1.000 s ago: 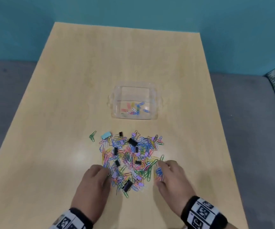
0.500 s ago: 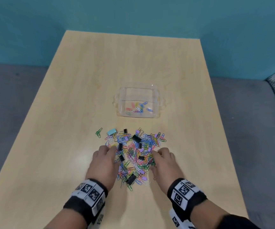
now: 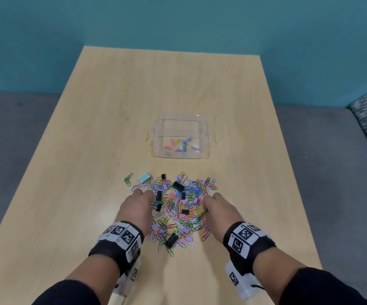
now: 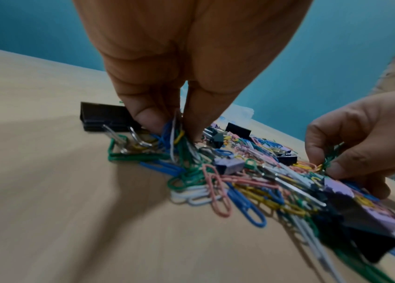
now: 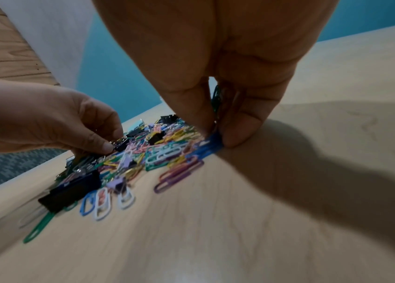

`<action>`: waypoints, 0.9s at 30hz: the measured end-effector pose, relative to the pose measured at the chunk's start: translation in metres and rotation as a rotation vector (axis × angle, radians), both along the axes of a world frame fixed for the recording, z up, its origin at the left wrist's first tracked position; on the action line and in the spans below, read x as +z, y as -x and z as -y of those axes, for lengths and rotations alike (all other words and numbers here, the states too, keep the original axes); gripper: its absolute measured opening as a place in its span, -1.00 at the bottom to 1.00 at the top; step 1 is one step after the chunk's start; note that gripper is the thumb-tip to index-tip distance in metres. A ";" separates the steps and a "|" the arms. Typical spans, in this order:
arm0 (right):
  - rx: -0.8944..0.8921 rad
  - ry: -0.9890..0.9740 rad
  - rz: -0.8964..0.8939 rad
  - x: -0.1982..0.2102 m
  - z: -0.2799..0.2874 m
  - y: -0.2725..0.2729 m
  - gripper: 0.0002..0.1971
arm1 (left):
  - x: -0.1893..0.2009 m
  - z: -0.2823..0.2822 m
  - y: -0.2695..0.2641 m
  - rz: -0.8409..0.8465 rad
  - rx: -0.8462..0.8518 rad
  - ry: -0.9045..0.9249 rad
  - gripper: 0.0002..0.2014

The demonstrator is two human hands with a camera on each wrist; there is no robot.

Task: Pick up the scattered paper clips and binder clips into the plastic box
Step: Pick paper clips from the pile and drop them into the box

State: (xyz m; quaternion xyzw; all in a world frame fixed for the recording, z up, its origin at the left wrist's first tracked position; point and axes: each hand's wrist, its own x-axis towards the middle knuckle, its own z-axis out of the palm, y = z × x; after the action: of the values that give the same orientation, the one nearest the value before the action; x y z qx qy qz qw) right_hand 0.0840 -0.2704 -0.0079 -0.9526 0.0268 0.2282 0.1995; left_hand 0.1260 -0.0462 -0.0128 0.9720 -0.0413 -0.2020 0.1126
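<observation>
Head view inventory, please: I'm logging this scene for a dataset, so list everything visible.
plastic box: one, clear, mid-table beyond the pile, a few coloured paper clips inside.
clip pile: one heap, too many to count, mixed-colour paper clips with black and lilac binder clips, between the hands.
light blue binder clip: one, pile's far-left edge.
green paper clips: apparently two, just left of the pile.
table: one, light wood.
wall: teal, behind.
floor: grey.
left hand: pinches paper clips at the pile's left.
right hand: pinches paper clips at the right.
</observation>
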 end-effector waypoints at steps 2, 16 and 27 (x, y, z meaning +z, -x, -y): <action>-0.035 -0.024 -0.016 -0.002 0.004 -0.004 -0.79 | 0.000 -0.002 0.000 0.003 0.038 0.047 -0.89; -0.597 -0.746 -0.240 0.024 0.031 -0.051 -0.76 | 0.047 -0.014 -0.044 -0.179 0.522 0.823 -0.88; -0.611 -0.754 -0.012 0.040 -0.006 -0.174 -0.80 | 0.056 0.055 -0.144 -0.066 0.533 0.941 -0.85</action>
State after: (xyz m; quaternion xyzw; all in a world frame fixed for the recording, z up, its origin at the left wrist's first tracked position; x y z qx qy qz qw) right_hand 0.2583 -0.2641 0.0319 -0.7612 0.2218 0.1585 0.5885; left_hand 0.2700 -0.1010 0.0427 0.7865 0.1242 -0.1567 0.5843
